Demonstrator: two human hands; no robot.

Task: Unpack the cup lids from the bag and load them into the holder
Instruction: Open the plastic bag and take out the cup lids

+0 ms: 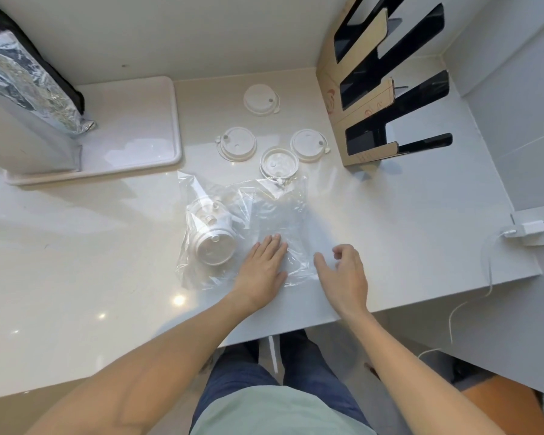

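A clear plastic bag lies flat on the white counter in front of me. A stack of white cup lids rests inside its left part. Several loose white lids lie beyond the bag: one far back, one at the left, one at the right, and one touching the bag's far edge. The cardboard and black lid holder stands at the back right. My left hand presses flat on the bag. My right hand hovers beside the bag's right edge, fingers loosely curled, holding nothing.
A white tray at the back left carries a foil bag. A white charger with a cable sits at the counter's right edge. The counter's front edge runs just under my wrists.
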